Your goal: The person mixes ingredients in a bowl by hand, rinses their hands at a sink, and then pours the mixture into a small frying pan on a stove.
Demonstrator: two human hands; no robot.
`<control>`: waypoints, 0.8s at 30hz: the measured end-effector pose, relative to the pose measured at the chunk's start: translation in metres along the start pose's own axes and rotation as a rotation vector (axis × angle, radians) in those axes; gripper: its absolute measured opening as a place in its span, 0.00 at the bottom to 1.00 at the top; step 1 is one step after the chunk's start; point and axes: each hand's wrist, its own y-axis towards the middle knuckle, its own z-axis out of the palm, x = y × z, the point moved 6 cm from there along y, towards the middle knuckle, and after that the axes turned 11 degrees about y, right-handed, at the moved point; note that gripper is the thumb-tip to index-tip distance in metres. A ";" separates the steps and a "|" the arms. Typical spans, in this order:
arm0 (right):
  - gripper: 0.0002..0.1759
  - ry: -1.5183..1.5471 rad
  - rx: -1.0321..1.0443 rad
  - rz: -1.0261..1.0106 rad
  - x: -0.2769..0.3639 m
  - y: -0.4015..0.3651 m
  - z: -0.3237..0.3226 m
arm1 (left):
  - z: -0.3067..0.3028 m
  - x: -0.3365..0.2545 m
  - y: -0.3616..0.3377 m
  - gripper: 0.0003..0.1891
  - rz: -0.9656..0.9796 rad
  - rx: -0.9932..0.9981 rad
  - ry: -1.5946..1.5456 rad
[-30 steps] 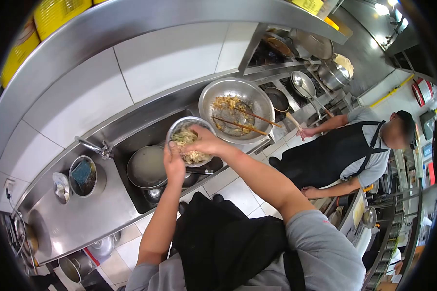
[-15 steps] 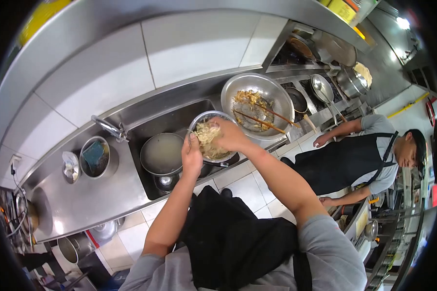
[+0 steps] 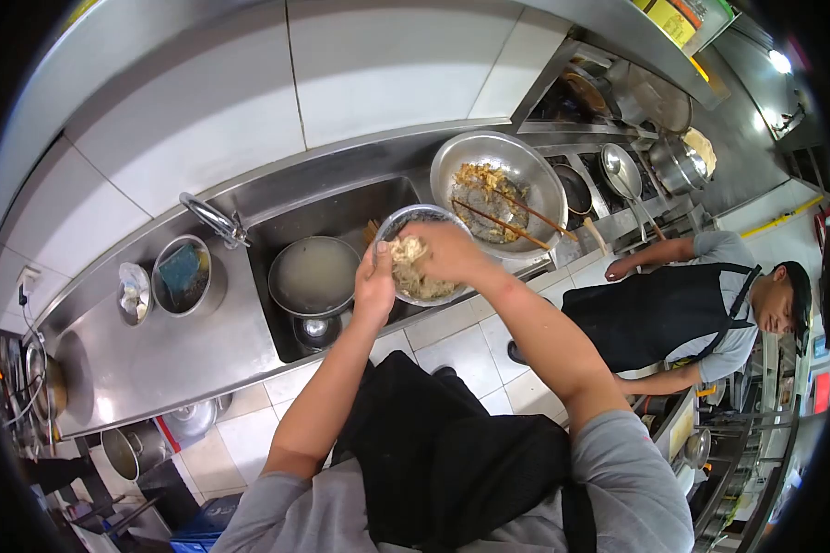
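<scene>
Holding a steel bowl (image 3: 406, 217) above the sink (image 3: 341, 207), the left hand (image 3: 374, 286) has its grip pinched on the near rim. The right hand (image 3: 447, 253) reaches in, its grip curled around a clump of noodles (image 3: 422, 284). The noodles look soft, wet and slippery, likely to slide or tear, so a loose full-handed scoop suits them. The bowl seems light and stiff, best taken by its rim. 1 pot (image 3: 312, 275) sits in the sink, just beside the bowl.
</scene>
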 end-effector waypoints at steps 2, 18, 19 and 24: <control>0.32 -0.098 -0.062 -0.046 0.001 -0.008 -0.021 | 0.006 0.003 -0.001 0.30 0.044 0.036 -0.055; 0.26 -0.020 -0.136 -0.278 -0.001 -0.107 -0.084 | 0.077 0.011 -0.050 0.28 0.077 -0.072 0.031; 0.26 0.050 -0.143 -0.322 0.004 -0.110 -0.091 | 0.082 0.010 -0.052 0.28 0.059 -0.070 -0.012; 0.29 0.105 0.085 -0.128 -0.003 -0.124 -0.086 | 0.092 -0.006 -0.073 0.28 0.021 -0.111 -0.131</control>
